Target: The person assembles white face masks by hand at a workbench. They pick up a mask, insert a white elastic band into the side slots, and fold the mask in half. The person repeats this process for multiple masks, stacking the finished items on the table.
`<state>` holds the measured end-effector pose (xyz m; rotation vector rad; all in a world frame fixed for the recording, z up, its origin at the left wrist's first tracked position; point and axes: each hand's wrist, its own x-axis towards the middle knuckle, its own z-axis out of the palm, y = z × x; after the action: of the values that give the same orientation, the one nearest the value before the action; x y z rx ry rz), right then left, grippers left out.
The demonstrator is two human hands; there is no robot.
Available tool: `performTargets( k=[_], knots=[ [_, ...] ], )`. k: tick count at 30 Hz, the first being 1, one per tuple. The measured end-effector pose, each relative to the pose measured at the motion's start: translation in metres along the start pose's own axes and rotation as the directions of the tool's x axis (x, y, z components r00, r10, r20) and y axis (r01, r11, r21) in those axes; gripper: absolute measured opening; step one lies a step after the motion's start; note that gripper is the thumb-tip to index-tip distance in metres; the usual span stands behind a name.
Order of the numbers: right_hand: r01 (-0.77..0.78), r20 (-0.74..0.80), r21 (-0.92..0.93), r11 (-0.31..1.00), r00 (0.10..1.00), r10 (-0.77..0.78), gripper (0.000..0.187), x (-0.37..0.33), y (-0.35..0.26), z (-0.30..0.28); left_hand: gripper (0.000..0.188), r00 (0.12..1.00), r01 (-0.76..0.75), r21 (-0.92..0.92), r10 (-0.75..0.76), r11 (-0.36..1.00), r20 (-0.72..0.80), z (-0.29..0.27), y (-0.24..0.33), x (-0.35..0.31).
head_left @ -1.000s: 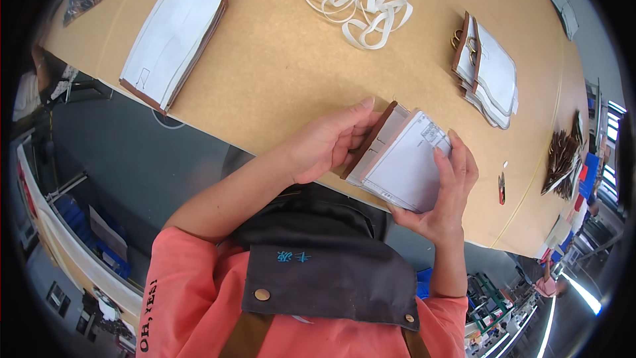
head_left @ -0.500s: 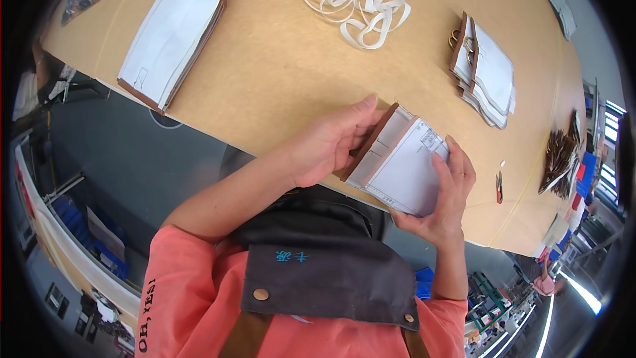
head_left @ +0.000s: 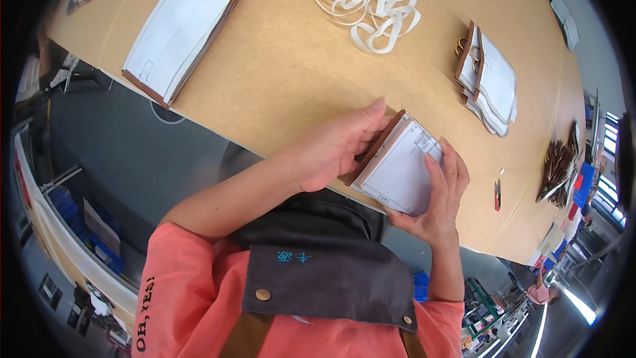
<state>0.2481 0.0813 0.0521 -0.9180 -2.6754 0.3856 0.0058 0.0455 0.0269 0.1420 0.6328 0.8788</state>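
Note:
Close to the table's near edge, both hands hold a stack of white-faced pieces with a brown edge strip [head_left: 379,144]. A white card with printed lines [head_left: 401,169] lies on top, with a row of small marks along its left side, close to the brown edge. My left hand [head_left: 339,147] cups that brown edge, thumb up and fingers curled partly out of sight. Around the card's right side my right hand [head_left: 434,202] is closed, with the thumb at the near corner and fingers along the far right edge.
White-faced pieces with brown edges [head_left: 179,30] lie at the far left. A tangle of white tape [head_left: 368,0] is at the back. To the right are a stack with gold-coloured rings [head_left: 490,79], small red-and-black snips [head_left: 497,195] and a brown bundle [head_left: 558,169].
The printed card has slid left toward the brown edge, covering the strip of white piece that showed between them. My right hand has moved slightly left with it. The whole view has shifted a little.

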Motion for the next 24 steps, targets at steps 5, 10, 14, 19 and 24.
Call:
performTargets(
  k=[5,10,14,19,24],
  knots=[
    [-0.001,0.003,-0.003,1.0,1.0,0.001,0.094,-0.0008,0.0001,0.0014,0.078,1.0,0.002,0.007,-0.002,1.0,0.001,0.0004,-0.0001,-0.0004],
    [0.003,0.002,-0.001,1.0,1.0,-0.003,0.094,-0.0002,-0.0003,0.0018,0.079,1.0,0.0,0.013,0.0,1.0,0.016,-0.001,-0.0007,0.0012],
    [0.012,0.004,0.01,1.0,1.0,-0.012,0.094,0.0013,-0.0008,0.0024,0.079,1.0,0.002,0.018,-0.003,1.0,0.012,-0.0005,-0.001,0.0014],
    [0.007,0.0,0.011,1.0,1.0,-0.007,0.094,0.0017,-0.0013,0.0037,0.08,1.0,0.012,0.031,-0.013,0.999,0.025,-0.0004,0.0,0.0017],
    [0.006,-0.004,0.023,1.0,1.0,-0.006,0.095,0.0011,0.0007,0.0068,0.081,0.999,0.003,0.022,-0.004,1.0,0.037,0.0008,-0.0005,0.0021]
  ],
)
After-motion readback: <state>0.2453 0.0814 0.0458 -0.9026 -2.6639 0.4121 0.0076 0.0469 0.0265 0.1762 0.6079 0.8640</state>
